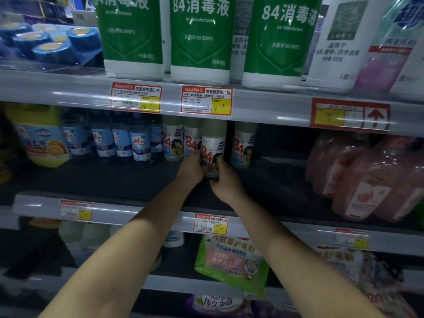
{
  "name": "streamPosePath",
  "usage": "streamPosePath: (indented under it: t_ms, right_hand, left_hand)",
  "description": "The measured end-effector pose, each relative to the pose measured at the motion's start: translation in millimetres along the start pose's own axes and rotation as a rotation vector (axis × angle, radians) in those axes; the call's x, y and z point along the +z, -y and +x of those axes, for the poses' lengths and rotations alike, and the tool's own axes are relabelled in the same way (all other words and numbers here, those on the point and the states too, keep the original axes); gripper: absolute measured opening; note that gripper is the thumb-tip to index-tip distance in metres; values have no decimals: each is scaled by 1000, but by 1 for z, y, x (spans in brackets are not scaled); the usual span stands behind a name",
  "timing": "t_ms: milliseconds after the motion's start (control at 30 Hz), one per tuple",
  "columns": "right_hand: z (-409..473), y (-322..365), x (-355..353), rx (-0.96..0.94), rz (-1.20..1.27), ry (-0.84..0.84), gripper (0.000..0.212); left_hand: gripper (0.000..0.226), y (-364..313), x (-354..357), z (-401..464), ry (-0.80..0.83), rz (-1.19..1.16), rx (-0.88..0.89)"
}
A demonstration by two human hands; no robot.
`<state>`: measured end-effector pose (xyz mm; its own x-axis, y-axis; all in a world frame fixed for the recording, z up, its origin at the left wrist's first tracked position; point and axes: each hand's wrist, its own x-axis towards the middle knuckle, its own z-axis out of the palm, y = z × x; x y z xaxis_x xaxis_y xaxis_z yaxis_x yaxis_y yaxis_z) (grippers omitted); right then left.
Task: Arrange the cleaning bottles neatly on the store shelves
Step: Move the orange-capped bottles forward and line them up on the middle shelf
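Around you: on the middle shelf point(137, 180), dark blue bottles point(121, 143) stand in a cluster at the left, next to a yellow tub point(43, 138). Pink bottles point(367, 180) crowd the right end, well apart from your hands.
Neighbours: two matching small white bottles point(174, 141) stand just left of the one you hold, and one more point(243, 145) just to its right.
Above: big green-labelled bottles point(202, 37) line the top shelf, with blue round packs point(46, 42) to their left. Price tags point(206, 101) hang on the shelf edge over your hands.
Below: a green bag point(231, 260) sits on the lower shelf under your right forearm.
Task bottle: the white "84" bottle point(212, 148) stands upright, forward of its row.
Left hand point(192, 168): your fingers curl round the bottle's lower left side.
Right hand point(226, 182): it wraps the bottle's base from the right, thumb on the label.
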<state>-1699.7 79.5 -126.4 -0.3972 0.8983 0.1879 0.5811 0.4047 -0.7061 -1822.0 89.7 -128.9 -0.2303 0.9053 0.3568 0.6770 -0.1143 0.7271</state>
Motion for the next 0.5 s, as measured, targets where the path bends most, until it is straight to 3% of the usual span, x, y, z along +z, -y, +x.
streamPosePath:
  t_ms: [500]
  right_hand:
    - [1,1,2,16,8,-22,72]
  left_hand:
    - [39,-4,-4,-3,26,-17,-11]
